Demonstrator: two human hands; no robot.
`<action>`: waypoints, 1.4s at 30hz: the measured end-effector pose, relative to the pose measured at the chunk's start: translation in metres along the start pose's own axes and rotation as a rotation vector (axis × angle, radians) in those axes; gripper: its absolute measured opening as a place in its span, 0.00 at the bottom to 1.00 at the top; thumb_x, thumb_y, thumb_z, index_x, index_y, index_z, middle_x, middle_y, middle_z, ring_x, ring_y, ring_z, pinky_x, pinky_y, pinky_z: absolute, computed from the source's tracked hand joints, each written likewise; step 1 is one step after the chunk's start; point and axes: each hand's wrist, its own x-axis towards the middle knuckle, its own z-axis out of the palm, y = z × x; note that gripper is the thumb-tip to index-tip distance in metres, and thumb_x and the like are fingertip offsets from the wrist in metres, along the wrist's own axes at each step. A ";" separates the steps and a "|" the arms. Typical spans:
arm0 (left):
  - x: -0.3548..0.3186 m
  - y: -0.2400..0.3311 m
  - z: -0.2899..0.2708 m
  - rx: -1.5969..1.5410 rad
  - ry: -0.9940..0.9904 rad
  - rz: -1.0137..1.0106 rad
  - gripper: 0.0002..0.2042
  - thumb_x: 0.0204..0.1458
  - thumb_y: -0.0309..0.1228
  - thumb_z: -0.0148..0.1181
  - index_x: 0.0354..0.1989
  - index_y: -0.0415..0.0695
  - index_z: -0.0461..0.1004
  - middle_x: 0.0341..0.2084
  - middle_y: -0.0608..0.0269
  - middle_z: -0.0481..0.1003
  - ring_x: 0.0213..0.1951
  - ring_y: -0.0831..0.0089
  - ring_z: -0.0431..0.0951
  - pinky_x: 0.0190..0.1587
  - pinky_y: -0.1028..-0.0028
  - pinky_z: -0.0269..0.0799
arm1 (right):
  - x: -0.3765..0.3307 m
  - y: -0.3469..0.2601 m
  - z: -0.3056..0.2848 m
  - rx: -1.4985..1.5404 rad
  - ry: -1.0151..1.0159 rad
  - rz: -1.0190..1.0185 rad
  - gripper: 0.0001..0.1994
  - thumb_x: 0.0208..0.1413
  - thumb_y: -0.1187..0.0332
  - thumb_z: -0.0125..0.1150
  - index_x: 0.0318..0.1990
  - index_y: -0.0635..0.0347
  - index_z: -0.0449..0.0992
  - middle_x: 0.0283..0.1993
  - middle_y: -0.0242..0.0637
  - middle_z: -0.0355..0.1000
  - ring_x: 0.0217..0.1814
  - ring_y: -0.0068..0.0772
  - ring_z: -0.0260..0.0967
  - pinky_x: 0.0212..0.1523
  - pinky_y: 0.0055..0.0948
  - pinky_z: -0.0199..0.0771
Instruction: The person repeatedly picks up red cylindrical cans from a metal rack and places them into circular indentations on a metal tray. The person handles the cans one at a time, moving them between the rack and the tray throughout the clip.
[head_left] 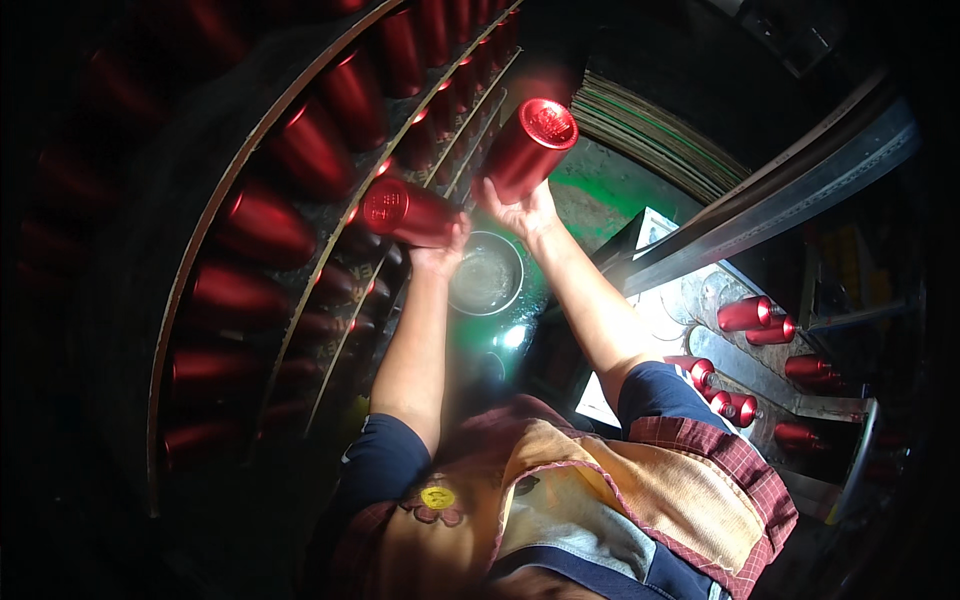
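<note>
Here, clasps a red bottle [415,212] in the left hand [440,256] near the edges of the rack [224,182], a second bottle [525,150] in the right hand [526,212] beyond its far end; likely handles stiff, slippery, best gripped round the body.

You're in navy short sleeves [655,390] with white trim, left hand [438,255] and right hand [525,212] bare. Apron [705,500] is tan with maroon check edging, yellow-centred flower [437,498] on your left chest.
</note>
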 end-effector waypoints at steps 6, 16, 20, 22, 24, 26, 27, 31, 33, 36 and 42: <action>0.011 0.024 0.008 0.030 0.104 0.042 0.30 0.50 0.58 0.53 0.53 0.48 0.74 0.49 0.47 0.74 0.48 0.32 0.71 0.38 0.44 0.82 | 0.002 0.014 0.003 -0.005 -0.045 0.055 0.33 0.51 0.35 0.61 0.54 0.52 0.74 0.56 0.46 0.70 0.52 0.64 0.67 0.45 0.46 0.85; -0.093 -0.036 -0.053 0.414 -0.314 -0.361 0.29 0.63 0.41 0.50 0.67 0.36 0.57 0.65 0.45 0.58 0.63 0.42 0.59 0.59 0.42 0.68 | -0.272 0.019 -0.010 -0.483 0.185 -0.415 0.25 0.56 0.43 0.57 0.53 0.49 0.72 0.56 0.40 0.72 0.56 0.46 0.71 0.58 0.61 0.69; -0.119 -0.018 -0.112 0.569 -0.036 -0.555 0.34 0.64 0.56 0.42 0.68 0.39 0.57 0.65 0.45 0.59 0.60 0.42 0.63 0.57 0.44 0.68 | -0.402 0.017 -0.066 -0.637 0.447 -0.715 0.26 0.54 0.43 0.62 0.53 0.50 0.72 0.54 0.40 0.73 0.54 0.40 0.72 0.55 0.54 0.73; -0.125 0.003 -0.140 0.611 0.078 -0.573 0.37 0.63 0.60 0.40 0.67 0.40 0.59 0.63 0.48 0.64 0.57 0.41 0.68 0.50 0.43 0.74 | -0.438 0.023 -0.092 -0.522 0.493 -0.796 0.28 0.54 0.43 0.62 0.54 0.53 0.72 0.54 0.41 0.73 0.55 0.41 0.72 0.55 0.54 0.73; -0.137 0.021 -0.160 0.515 0.129 -0.659 0.37 0.63 0.61 0.37 0.66 0.40 0.60 0.60 0.47 0.66 0.57 0.42 0.69 0.50 0.44 0.75 | -0.477 0.048 -0.116 -0.505 0.576 -0.882 0.27 0.56 0.44 0.59 0.53 0.55 0.72 0.54 0.42 0.73 0.54 0.42 0.72 0.56 0.57 0.72; -0.131 0.019 -0.178 0.516 0.155 -0.784 0.32 0.62 0.56 0.43 0.64 0.41 0.64 0.58 0.46 0.68 0.57 0.45 0.69 0.53 0.48 0.74 | -0.511 0.071 -0.133 -0.370 0.758 -1.121 0.20 0.61 0.53 0.58 0.53 0.55 0.72 0.51 0.37 0.73 0.53 0.36 0.73 0.54 0.48 0.75; -0.129 0.011 -0.184 0.573 0.043 -0.841 0.28 0.62 0.50 0.51 0.62 0.41 0.67 0.57 0.46 0.69 0.57 0.47 0.69 0.55 0.51 0.73 | -0.528 0.079 -0.139 -0.337 0.809 -1.231 0.19 0.61 0.56 0.59 0.55 0.55 0.72 0.51 0.35 0.73 0.53 0.32 0.72 0.54 0.43 0.76; -0.068 -0.090 -0.230 1.061 0.260 -0.811 0.25 0.60 0.46 0.52 0.60 0.40 0.68 0.56 0.46 0.69 0.57 0.48 0.69 0.56 0.52 0.72 | -0.613 0.091 -0.152 -0.482 1.486 -1.521 0.19 0.58 0.59 0.61 0.57 0.45 0.74 0.49 0.32 0.74 0.48 0.27 0.73 0.38 0.33 0.76; -0.043 -0.167 -0.243 1.311 0.306 -0.772 0.24 0.59 0.44 0.53 0.59 0.40 0.69 0.56 0.46 0.69 0.57 0.49 0.69 0.56 0.53 0.71 | -0.673 0.057 -0.158 -0.579 1.624 -1.834 0.20 0.55 0.64 0.66 0.56 0.53 0.75 0.50 0.33 0.74 0.52 0.27 0.71 0.47 0.30 0.73; -0.014 -0.277 -0.246 1.569 0.260 -0.699 0.23 0.58 0.41 0.55 0.57 0.40 0.70 0.56 0.46 0.69 0.57 0.49 0.68 0.56 0.54 0.70 | -0.773 -0.005 -0.161 -0.899 1.919 -2.030 0.21 0.48 0.68 0.71 0.52 0.56 0.78 0.50 0.39 0.74 0.55 0.33 0.70 0.57 0.29 0.68; 0.021 -0.430 -0.218 1.911 0.067 -0.480 0.20 0.54 0.34 0.57 0.54 0.39 0.73 0.56 0.47 0.69 0.57 0.50 0.68 0.57 0.55 0.69 | -0.897 -0.161 -0.165 -1.234 2.261 -1.923 0.23 0.42 0.65 0.74 0.50 0.42 0.80 0.57 0.48 0.67 0.63 0.52 0.60 0.63 0.41 0.64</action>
